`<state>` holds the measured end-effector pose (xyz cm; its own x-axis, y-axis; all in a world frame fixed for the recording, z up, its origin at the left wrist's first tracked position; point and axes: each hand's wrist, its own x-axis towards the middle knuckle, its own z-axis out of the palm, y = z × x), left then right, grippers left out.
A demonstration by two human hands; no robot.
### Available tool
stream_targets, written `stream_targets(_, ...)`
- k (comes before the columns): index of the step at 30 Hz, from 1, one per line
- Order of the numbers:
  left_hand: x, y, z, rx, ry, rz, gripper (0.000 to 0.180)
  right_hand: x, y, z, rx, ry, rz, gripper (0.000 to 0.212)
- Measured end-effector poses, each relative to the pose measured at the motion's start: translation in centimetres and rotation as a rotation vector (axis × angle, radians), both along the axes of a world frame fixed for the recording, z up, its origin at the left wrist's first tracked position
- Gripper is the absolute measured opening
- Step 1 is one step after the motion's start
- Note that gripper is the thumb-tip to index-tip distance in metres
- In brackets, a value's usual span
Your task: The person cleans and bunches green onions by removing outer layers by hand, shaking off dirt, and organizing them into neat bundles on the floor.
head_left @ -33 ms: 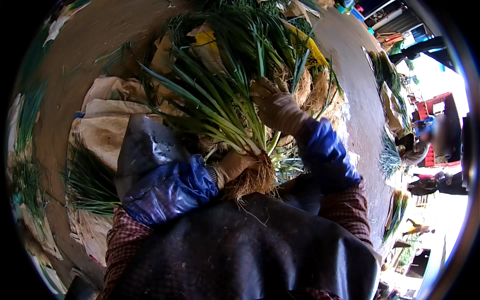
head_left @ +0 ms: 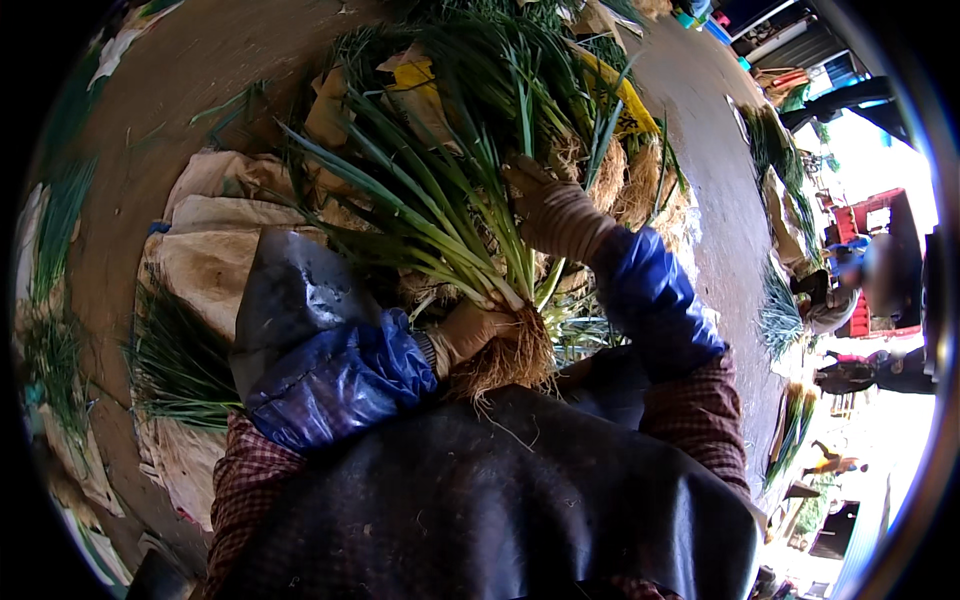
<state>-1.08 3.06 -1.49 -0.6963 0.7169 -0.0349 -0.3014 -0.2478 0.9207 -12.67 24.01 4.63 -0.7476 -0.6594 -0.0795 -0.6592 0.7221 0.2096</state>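
Observation:
A bunch of green onions leans from lower right to upper left, its leaves fanned out and its brown roots hanging over my apron. My left hand, in a tan glove, is closed round the pale stalk bases just above the roots. Higher up, my right hand, in a similar glove, bends its fingers against the right side of the leaves; its fingertips are partly hidden among them. Behind the bunch lies a large heap of green onions, with bushy roots at its right.
A dark apron covers my lap. Sacks and more green onions lie to the left. A yellow printed bag is among the heap. Along the right stand more bundles, a red crate and other people, apart from me.
My right hand has shifted slightly to the right and toward me, its fingers drawn closer together. My left hand and the bunch stay in place.

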Motion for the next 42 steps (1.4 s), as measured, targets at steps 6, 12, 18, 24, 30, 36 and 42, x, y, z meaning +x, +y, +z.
stream_targets(6, 0.0, -1.0, 0.2, 0.101, -0.174, 0.057, 0.027, -2.8, 2.5, 1.6, -0.418, -0.322, 0.052, 0.021)
stream_targets(12, 0.2, -1.2, -0.7, 0.144, -0.211, 0.075, 0.030, 2.4, 0.3, 5.4, -0.500, -0.096, 0.164, 0.002)
stream_targets(18, 0.1, -1.1, 0.8, 0.148, -0.355, 0.075, 0.029, 8.2, 0.2, 6.9, -1.008, -0.562, -0.251, 0.009)
stream_targets(24, 0.2, 0.0, -0.9, 0.207, -0.450, 0.122, 0.022, 12.6, -1.6, 5.5, -1.508, -0.882, 0.044, 0.010)
stream_targets(30, 0.0, 0.1, -3.3, 0.175, -0.384, 0.152, 0.019, 13.9, -0.7, 9.8, -1.098, -0.649, -0.562, 0.008)
stream_targets(36, 0.2, 0.0, -0.5, 0.181, -0.408, 0.148, 0.029, 6.7, 1.1, 2.3, -0.948, -0.643, -1.056, 0.039)
stream_targets(42, 0.3, -0.7, 0.2, 0.138, -0.274, 0.132, 0.025, 6.6, 0.6, 2.7, -1.217, -0.615, -0.865, 0.025)
